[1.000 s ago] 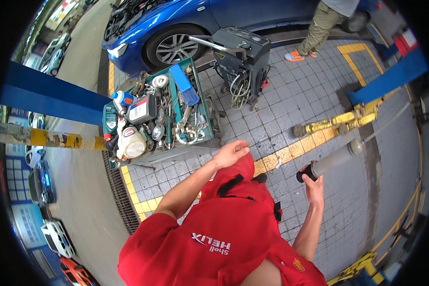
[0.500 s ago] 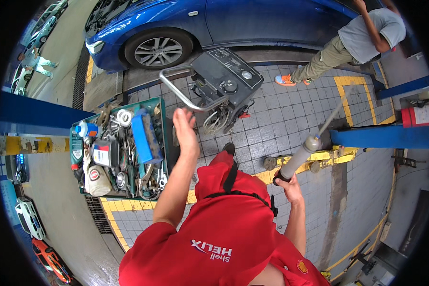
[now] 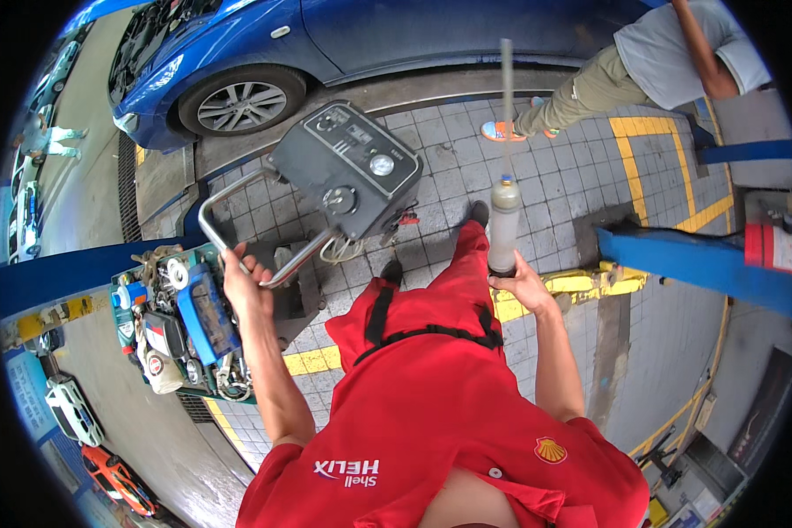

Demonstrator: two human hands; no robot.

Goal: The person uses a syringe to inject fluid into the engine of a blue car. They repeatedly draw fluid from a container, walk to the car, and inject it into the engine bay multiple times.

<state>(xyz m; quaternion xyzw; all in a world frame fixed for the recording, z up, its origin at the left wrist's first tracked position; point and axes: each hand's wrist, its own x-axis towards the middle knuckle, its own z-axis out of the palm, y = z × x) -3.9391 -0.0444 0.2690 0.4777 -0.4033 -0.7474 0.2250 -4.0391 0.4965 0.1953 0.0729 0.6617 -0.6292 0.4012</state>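
In the head view, the step in hand was judged to be the handling of the dark grey machine (image 3: 352, 167), taken by its metal handle (image 3: 299, 260) while a translucent cylinder (image 3: 504, 224) was held apart from it. The handle was grasped by the left hand (image 3: 248, 280), its fingers curled over the bar at the end nearest the body, near the blue case (image 3: 204, 312). The base of the cylinder was enclosed by the right hand (image 3: 530, 286), thumb along its side; how tightly it was squeezed could not be told. The cylinder was held ahead of the right leg, its thin tube (image 3: 507, 106) pointed away from the body. For any shift of the machine, a firm left grip seemed to be called for, with the tube kept clear.
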